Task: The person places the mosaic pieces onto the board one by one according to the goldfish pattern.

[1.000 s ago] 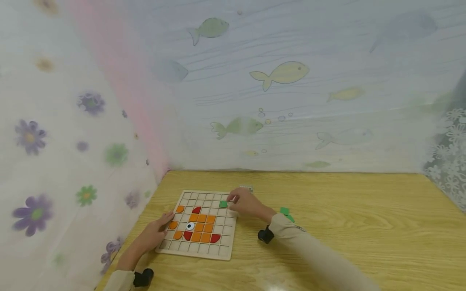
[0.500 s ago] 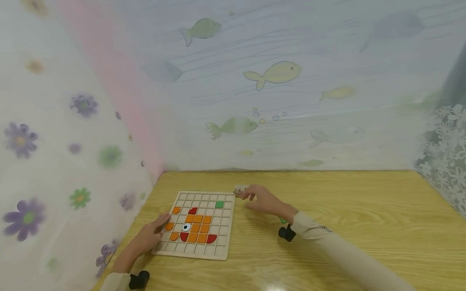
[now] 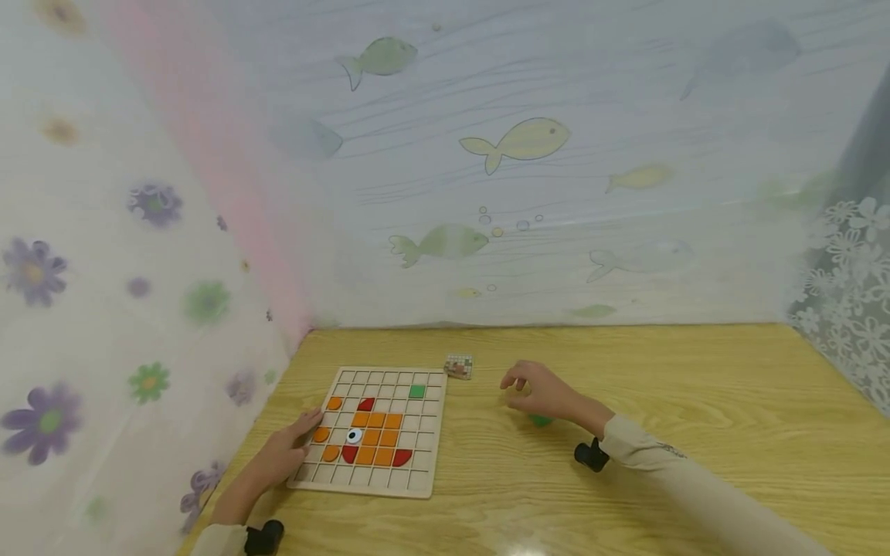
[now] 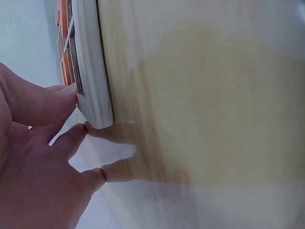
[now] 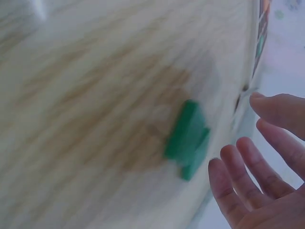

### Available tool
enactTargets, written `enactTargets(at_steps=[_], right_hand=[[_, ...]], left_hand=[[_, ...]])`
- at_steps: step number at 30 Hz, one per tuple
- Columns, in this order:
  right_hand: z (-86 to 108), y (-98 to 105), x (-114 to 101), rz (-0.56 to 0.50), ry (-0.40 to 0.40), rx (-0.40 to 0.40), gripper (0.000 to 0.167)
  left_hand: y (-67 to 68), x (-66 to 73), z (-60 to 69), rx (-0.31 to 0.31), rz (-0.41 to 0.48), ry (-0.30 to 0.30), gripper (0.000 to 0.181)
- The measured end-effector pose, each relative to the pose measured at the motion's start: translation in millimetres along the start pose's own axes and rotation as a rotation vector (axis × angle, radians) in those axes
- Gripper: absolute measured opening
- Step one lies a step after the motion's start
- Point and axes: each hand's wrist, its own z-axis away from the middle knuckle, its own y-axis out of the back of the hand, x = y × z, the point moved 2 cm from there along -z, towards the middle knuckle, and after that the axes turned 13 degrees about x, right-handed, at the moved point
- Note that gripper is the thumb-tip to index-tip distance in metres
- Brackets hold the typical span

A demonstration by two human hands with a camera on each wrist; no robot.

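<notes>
A pale wooden grid board (image 3: pixel 420 440) lies at the left of the table, bearing orange squares, orange discs, red curved pieces, an eye disc (image 3: pixel 354 436) and one green square (image 3: pixel 416 391). My left hand (image 3: pixel 276 455) rests along the board's left edge. In the left wrist view its thumb touches the board's corner, and its fingers reach down beside it to the table. To the right of the board, my right hand (image 3: pixel 545 392) hovers with loosely bent fingers and nothing held. Green pieces (image 5: pixel 187 138) lie overlapping on the table just beside its fingertips; in the head view the hand partly covers them.
A small patterned card (image 3: pixel 459 366) lies by the board's far right corner. The wood-grain table (image 3: pixel 667 409) stretches to the right. A fish-printed cloth (image 3: pixel 556 255) hangs behind it, and a flowered cloth (image 3: pixel 160 324) on the left.
My right hand has left the green square on the board and moved right, past the card, to the green pieces. The left hand keeps its place on the board; the view has shifted slightly.
</notes>
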Motion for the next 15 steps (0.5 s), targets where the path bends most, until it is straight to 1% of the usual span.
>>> enactTargets(at_steps=[4,10,15], right_hand=[[9.4,4,10,0.012,-0.015,0.001,0.020],[19.5,11,21,0.008,-0.068,0.013,0.016],[23.8,14,26,0.008,-0.152,0.029,0.013]], left_hand=[[0.1,0.5,0.1,-0.002,0.006,0.003,0.060],[0.2,1.7,1.0,0.002,0.006,-0.004,0.059],[0.4,1.6,0.3,0.001,0.004,-0.008,0.059]])
